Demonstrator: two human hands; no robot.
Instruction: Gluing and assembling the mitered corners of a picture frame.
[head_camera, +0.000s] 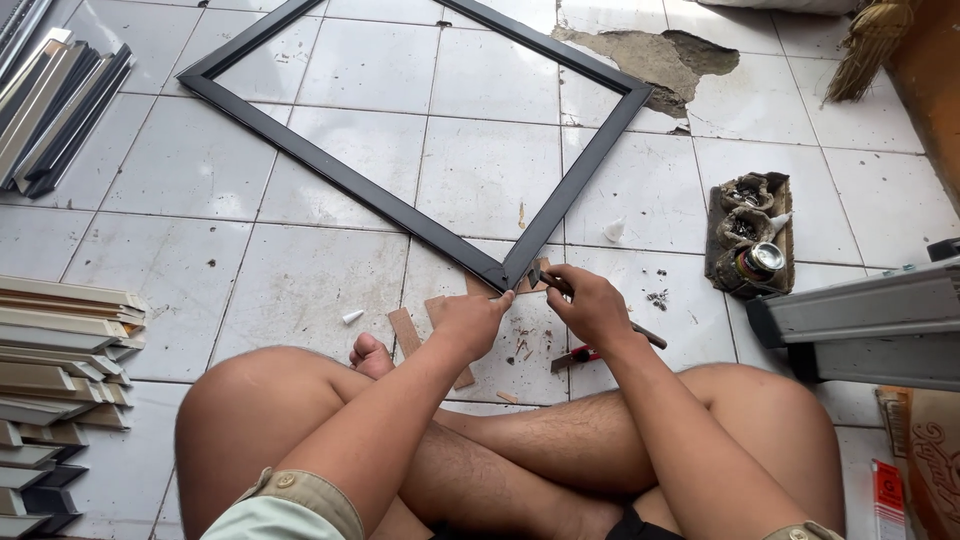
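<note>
**Person works on the near corner of a black picture frame**

Seated cross-legged on a white tiled floor (330, 180), a person works at the corner joint of one large black frame (400, 205), which lies flat with that corner pointing to 6 o'clock. The left hand (472, 318) presses fingertips just beside the corner. The right hand (590, 305) is closed around one dark-handled tool (640, 332), its tip at the joint. Judging by this, the corner is being fastened; the next move calls for a steady hold. One red-handled cutter (572, 357) lies near the right wrist. Two stacks of moulding strips (60, 370) sit at 9 o'clock.
</note>
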